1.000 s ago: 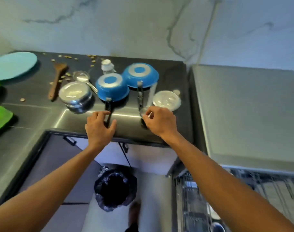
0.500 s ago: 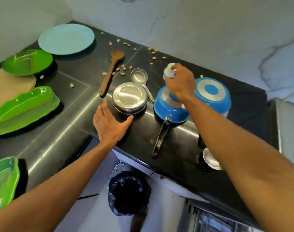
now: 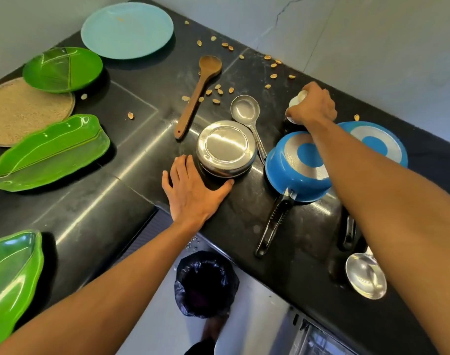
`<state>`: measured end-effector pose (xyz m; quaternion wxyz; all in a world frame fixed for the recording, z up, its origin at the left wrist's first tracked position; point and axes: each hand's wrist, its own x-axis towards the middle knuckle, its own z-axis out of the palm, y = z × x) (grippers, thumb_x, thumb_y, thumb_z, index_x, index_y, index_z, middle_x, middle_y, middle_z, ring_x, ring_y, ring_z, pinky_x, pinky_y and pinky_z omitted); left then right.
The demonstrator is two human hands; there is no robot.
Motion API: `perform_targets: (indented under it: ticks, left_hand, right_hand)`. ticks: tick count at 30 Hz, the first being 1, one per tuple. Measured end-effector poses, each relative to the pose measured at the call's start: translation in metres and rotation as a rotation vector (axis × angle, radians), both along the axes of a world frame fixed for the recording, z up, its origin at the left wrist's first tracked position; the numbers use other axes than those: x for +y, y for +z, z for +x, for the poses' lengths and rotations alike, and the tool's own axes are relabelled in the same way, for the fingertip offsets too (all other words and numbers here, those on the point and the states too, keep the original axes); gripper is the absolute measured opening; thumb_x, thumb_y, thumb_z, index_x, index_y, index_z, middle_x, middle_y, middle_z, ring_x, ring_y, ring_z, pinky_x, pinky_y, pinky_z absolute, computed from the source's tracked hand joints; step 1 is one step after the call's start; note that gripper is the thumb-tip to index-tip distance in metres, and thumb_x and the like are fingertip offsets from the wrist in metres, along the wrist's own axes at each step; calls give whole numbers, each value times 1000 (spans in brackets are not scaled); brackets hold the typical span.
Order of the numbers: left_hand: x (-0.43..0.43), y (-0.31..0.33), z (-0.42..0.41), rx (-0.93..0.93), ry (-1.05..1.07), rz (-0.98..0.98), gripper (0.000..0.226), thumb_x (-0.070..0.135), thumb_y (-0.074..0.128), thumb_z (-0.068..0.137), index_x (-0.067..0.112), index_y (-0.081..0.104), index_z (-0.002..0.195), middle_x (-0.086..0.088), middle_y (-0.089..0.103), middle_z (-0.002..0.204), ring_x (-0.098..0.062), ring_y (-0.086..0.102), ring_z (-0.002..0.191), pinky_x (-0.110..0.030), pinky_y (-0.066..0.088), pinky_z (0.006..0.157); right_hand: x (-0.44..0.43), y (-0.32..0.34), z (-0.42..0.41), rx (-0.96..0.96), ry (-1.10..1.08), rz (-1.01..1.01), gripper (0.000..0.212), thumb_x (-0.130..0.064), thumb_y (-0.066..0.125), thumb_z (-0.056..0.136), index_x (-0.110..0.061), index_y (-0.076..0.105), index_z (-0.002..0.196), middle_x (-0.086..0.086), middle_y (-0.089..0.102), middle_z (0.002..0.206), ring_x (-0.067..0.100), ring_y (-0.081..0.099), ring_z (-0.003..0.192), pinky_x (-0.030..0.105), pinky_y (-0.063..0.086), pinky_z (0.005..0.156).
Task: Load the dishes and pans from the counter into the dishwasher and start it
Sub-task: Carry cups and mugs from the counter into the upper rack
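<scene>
Right hand (image 3: 313, 106) curled round small white jar (image 3: 293, 119) at back of black counter (image 3: 90, 201), left hand (image 3: 190, 185) flat, spread, just beside inverted steel bowl (image 3: 226, 147); forearm pulled back low may clip upturned blue saucepan (image 3: 299, 165).

Counter tally: two upturned blue pans (image 3: 298, 160) (image 3: 380, 142), one steel bowl (image 3: 226, 147), two steel ladles (image 3: 245, 110) (image 3: 366, 276), one wooden spoon (image 3: 197, 96). Left side: three green dishes (image 3: 62, 69) (image 3: 49, 152) (image 3: 11, 283), one pale blue plate (image 3: 126, 29), one woven mat (image 3: 21, 111). Far right, one white container (image 3: 296, 98); near, on the floor, one bin (image 3: 206, 283); shells (image 3: 220, 91) scattered, roughly twenty.
</scene>
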<state>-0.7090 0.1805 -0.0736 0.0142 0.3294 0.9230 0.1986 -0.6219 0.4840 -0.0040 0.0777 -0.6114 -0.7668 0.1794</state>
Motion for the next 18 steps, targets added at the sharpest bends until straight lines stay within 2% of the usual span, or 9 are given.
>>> perform_targets:
  ticks: [6, 11, 15, 18]
  left_hand:
    - [-1, 1, 2, -10, -19, -2, 113, 92, 45, 67, 12, 32, 145, -5, 31, 153, -23, 22, 145, -50, 12, 121]
    - [-3, 2, 4, -30, -23, -13, 113, 93, 45, 64, 11, 36, 141, -8, 37, 148, -28, 29, 141, -52, 15, 120]
    - [-6, 4, 7, -49, -9, -16, 111, 88, 52, 65, 7, 38, 139, -14, 43, 143, -34, 36, 136, -52, 21, 118]
    - [-21, 1, 12, -73, -42, 5, 99, 79, 52, 72, 3, 42, 135, -19, 47, 138, -39, 42, 129, -54, 31, 111]
  right_hand:
    - [-19, 26, 11, 194, -43, 102, 68, -41, 81, 75, -29, 50, 134, 4, 54, 133, 27, 56, 118, 36, 47, 89]
    - [-60, 55, 39, 238, 0, 193, 66, -54, 77, 69, -33, 54, 127, -2, 59, 126, 23, 60, 111, 33, 47, 83]
    - [-113, 71, 79, 318, 13, 181, 63, -58, 76, 67, -33, 57, 121, -7, 64, 119, 17, 61, 103, 28, 43, 74]
    - [-160, 71, 122, 332, 36, 185, 62, -57, 75, 65, -34, 57, 120, -8, 64, 116, 17, 61, 102, 28, 39, 73]
